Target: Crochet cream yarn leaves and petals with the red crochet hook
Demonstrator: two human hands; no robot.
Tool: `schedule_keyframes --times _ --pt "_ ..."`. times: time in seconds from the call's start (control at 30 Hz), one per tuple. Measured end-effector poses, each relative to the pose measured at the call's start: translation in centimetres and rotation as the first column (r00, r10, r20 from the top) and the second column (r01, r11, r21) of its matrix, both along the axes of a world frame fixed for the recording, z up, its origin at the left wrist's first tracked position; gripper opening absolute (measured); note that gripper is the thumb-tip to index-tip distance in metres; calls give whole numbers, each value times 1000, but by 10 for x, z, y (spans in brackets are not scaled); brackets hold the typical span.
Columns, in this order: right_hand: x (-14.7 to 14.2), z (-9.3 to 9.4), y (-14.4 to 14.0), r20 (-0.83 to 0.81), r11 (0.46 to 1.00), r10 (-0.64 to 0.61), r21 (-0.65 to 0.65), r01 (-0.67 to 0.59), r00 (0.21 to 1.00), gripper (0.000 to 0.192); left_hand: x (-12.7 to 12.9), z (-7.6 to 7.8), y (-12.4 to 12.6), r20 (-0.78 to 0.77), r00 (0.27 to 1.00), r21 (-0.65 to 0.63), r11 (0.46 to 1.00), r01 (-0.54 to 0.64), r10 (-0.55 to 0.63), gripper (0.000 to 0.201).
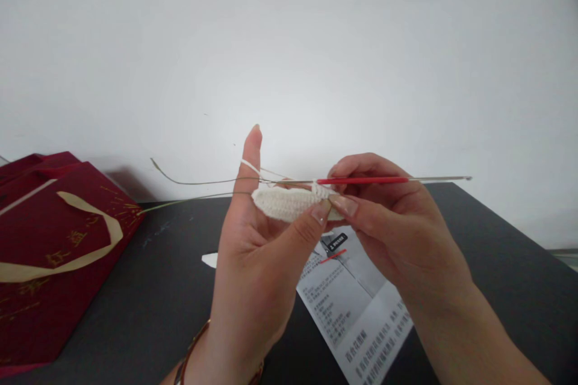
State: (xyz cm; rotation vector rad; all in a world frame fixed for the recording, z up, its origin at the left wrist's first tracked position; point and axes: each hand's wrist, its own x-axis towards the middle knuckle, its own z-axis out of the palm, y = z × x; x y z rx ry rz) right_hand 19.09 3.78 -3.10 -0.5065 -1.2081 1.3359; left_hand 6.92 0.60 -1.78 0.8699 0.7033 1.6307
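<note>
My left hand (257, 252) pinches a small cream crocheted piece (286, 203) between thumb and middle finger. Its index finger points up with white yarn (250, 165) looped over it. My right hand (388, 216) grips a crochet hook (361, 180) with a red handle and a metal shaft. The hook lies level, its tip at the top edge of the crocheted piece. Both hands hover above a black table (153, 289).
A dark red gift bag (49, 252) with gold lettering and a cream ribbon handle lies at the left. A printed instruction sheet (356, 307) lies on the table under my hands. Thin green wire stems (189, 181) stretch from the bag toward my hands. A white wall stands behind.
</note>
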Motion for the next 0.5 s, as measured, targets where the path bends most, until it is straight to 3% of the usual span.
schedule_keyframes --times 0.5 --pt "-1 2 -1 -18 999 24 -29 -25 1000 18 4 6 -3 45 999 -37 999 1 1 81"
